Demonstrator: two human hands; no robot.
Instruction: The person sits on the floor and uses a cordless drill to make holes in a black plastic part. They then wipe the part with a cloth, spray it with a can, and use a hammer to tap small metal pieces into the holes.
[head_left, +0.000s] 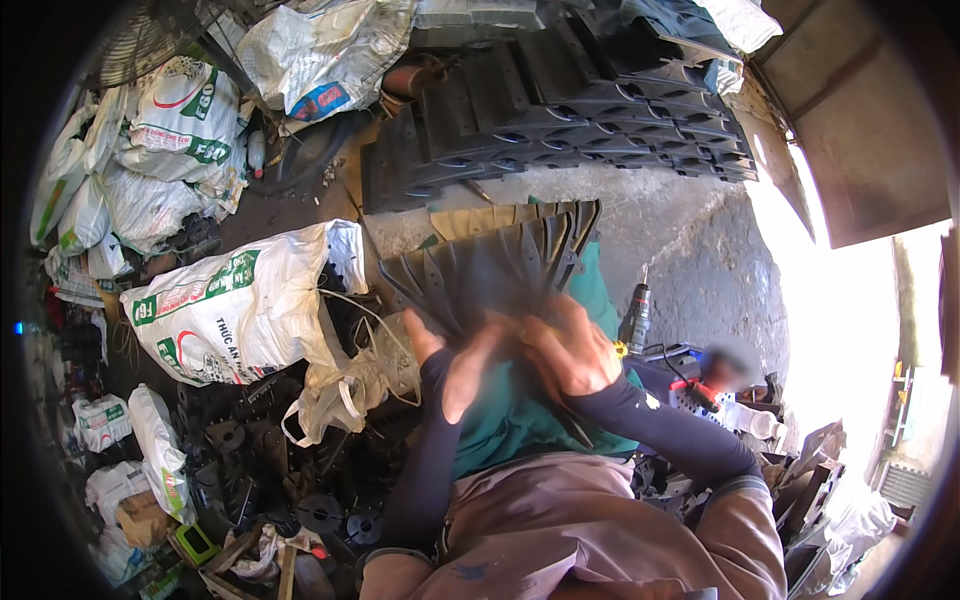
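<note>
The concrete floor (690, 250) carries long rows of stacked black rubber pieces (600, 110) along its far side. On the left lie full white sacks (230, 310), with loose black round parts (320, 510) scattered in front. A power drill (636, 318) stands at the right.

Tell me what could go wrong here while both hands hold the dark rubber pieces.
1. The fanned bundle of dark rubber pieces is gripped only at its lower end by the left hand and right hand, so pieces might slide out.
2. A power drill stands near the right hand and could get knocked over.
</note>
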